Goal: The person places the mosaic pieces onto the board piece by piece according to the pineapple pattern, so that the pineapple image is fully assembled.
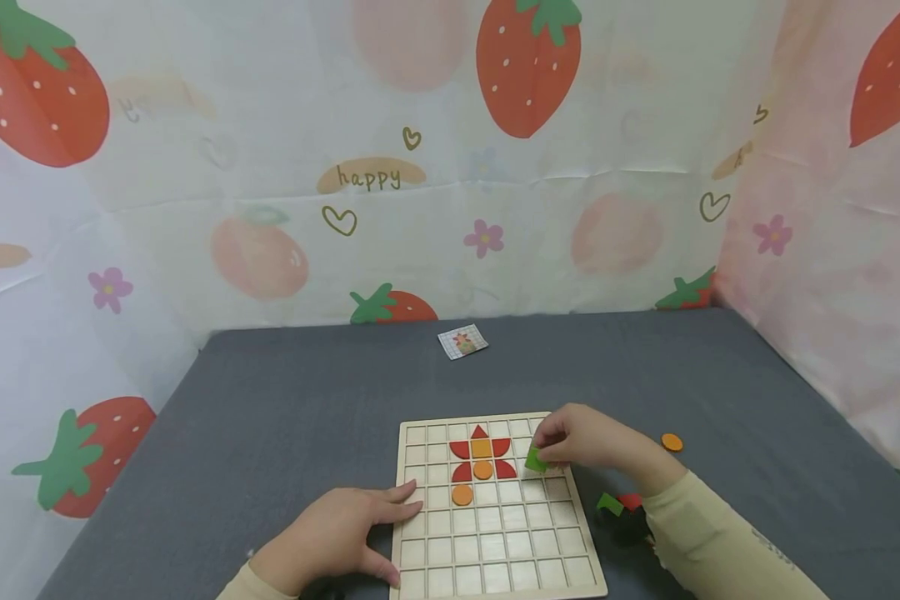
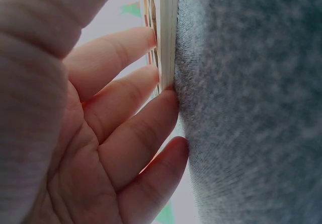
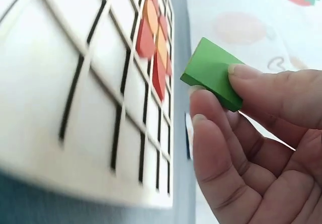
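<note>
A wooden grid board (image 1: pixel 438 550) lies on the table in the head view. My left hand (image 1: pixel 345 529) rests at its left edge with the fingers spread; in the left wrist view the fingertips (image 2: pixel 168 95) touch the board's side. My right hand (image 1: pixel 588 437) is over the board's upper right part. Its thumb and fingers pinch a green block (image 3: pixel 211 70), held above the cells in the right wrist view. On the board, red pieces (image 1: pixel 460 450) surround an orange square (image 1: pixel 482 448) and an orange disc (image 1: pixel 483 470). Another orange disc (image 1: pixel 462 495) sits lower left of these.
Right of the board lie a loose orange disc (image 1: pixel 672 442), a green piece (image 1: pixel 610 503) and a red piece (image 1: pixel 630 501), partly hidden by the right forearm. A small printed card (image 1: pixel 462 342) lies near the back of the grey table (image 1: pixel 307 400). Strawberry-print cloth hangs behind.
</note>
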`<state>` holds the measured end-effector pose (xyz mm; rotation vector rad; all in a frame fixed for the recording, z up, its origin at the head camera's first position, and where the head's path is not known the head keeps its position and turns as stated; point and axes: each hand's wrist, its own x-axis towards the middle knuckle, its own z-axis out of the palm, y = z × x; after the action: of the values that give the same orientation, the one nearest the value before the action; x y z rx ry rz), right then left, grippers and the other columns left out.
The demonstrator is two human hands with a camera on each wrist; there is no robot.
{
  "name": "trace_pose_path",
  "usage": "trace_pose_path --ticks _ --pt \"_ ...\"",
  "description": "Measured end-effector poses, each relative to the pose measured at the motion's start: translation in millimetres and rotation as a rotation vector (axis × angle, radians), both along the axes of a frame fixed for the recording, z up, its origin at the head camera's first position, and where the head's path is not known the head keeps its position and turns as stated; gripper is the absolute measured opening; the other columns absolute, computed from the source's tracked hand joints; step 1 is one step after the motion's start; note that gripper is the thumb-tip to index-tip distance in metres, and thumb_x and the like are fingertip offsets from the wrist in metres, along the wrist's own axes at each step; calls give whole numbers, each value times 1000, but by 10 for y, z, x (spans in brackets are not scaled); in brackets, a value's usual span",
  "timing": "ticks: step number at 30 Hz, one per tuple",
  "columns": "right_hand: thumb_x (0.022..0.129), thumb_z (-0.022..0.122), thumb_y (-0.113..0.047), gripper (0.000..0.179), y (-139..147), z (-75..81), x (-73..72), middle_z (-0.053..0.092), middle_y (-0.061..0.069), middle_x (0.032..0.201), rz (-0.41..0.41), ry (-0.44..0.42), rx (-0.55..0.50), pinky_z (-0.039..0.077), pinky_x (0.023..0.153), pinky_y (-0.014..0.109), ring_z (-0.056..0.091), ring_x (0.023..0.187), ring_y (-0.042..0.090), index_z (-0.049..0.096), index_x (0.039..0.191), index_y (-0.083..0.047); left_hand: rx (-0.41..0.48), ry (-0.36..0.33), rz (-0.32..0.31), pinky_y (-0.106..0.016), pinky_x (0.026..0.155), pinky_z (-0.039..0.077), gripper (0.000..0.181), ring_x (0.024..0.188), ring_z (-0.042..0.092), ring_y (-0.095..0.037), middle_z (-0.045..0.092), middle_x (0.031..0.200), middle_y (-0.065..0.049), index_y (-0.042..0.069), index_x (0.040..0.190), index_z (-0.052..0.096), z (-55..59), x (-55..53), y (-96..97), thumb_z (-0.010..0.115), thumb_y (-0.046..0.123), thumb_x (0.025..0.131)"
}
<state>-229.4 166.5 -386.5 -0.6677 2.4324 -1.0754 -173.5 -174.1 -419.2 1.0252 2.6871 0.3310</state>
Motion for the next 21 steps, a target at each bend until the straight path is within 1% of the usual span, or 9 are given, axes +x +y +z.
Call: trace_pose_path --ticks 2,6,10,15,17,21 --pt "86 61 -7 9 -79 -27 -1 60 7 69 1 5 -12 47 59 35 55 62 21 66 79 -9 2 3 -2 -35 91 43 85 119 49 -11 42 140 5 28 133 48 -1 2 -1 61 70 60" --pt "83 64 -6 7 -232 -81 7 63 4 69 1 16 -27 49 59 35 57 61 19 65 76 -9 6 11 -6 -34 91 43 85 119 49 -12 43 140 4 28 133 49 -2 4 -7 62 70 60" --pt "81 66 -6 11 -364 -118 14 60 -2 66 14 48 1 46 56 30 52 58 12 63 72 -11 8 9 -11 -34 91 43 85 119 49 -12 42 140 4 28 133 49 -3 4 -12 62 69 60" --pt "81 66 -5 14 -491 -133 10 57 -5 63 23 72 39 42 53 26 47 55 9 62 70 -13 2 -13 -4 -35 92 42 85 120 48 -12 41 140 5 29 134 48 3 1 -3 61 70 61" --pt "81 67 -6 15 -536 -135 6 57 -5 63 26 87 60 42 54 26 46 56 8 63 69 -13 0 -15 -2 -35 92 42 85 120 48 -12 41 140 5 29 134 48 8 2 2 61 71 61" --pt "79 68 -5 17 -614 -134 9 56 -8 64 37 120 108 41 58 27 46 60 8 63 66 -14 5 1 -8 -34 91 43 85 119 49 -12 42 140 4 27 133 49 23 11 2 61 70 61"
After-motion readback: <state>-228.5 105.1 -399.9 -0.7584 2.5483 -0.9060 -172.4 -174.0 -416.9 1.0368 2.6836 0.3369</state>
